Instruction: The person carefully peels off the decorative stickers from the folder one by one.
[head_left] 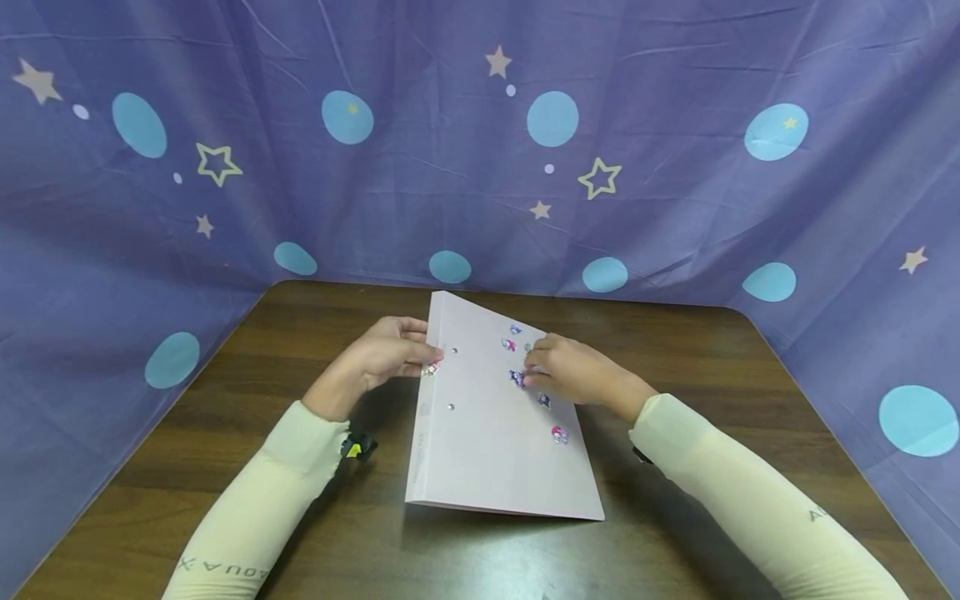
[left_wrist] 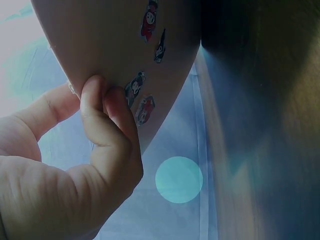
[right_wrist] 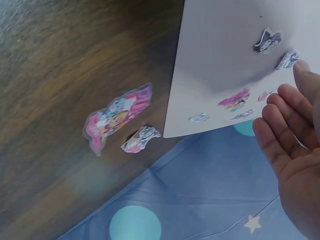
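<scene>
A pale pink folder [head_left: 487, 450] lies on the brown table [head_left: 712, 375], its far left corner lifted. Several small cartoon stickers [head_left: 559, 434] dot its cover. My left hand [head_left: 416, 354] grips the folder's left edge near a metal rivet [head_left: 453, 351]. In the left wrist view the thumb and fingers [left_wrist: 102, 95] pinch that edge of the folder [left_wrist: 100, 40]. My right hand [head_left: 536, 367] rests on the cover among the stickers. In the right wrist view its straight fingers [right_wrist: 295, 100] touch the folder [right_wrist: 225, 50] beside a sticker [right_wrist: 287, 60].
A loose pink sticker sheet [right_wrist: 117, 117] and a smaller sticker [right_wrist: 141, 138] lie on the table beside the folder's far corner. A purple cloth with stars and blue dots [head_left: 480, 167] walls in the table at the back and on both sides.
</scene>
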